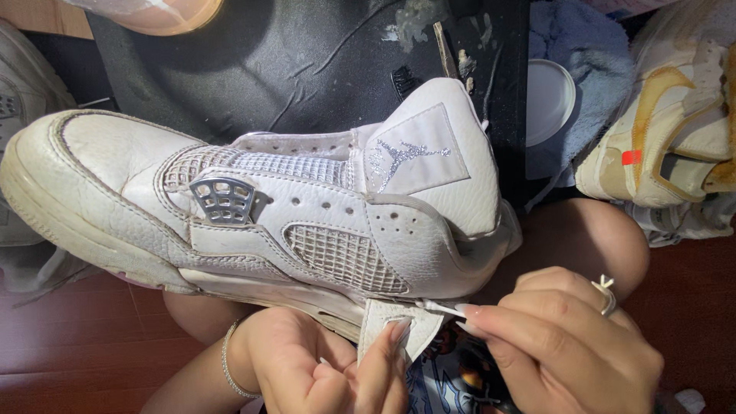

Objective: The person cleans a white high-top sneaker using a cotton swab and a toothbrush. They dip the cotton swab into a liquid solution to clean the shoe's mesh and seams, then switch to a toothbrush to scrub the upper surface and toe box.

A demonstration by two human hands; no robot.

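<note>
A white leather high-top sneaker [253, 207] lies on its side across the middle, toe at the left, tongue at the upper right. My left hand [330, 368] is under its heel, thumb pressing the white heel tab [383, 326]. My right hand [567, 341], with a ring on one finger, pinches a thin white cotton swab [441, 308] whose tip touches the seam by the heel tab.
A black mat [307, 61] lies under the sneaker with a small brush [405, 80] on it. A white lid [548, 100] and blue towel [590, 46] are at the upper right. A white and tan sneaker [675, 130] sits at the right, another white shoe [19, 84] at the left edge. Red wooden floor [77, 345] below.
</note>
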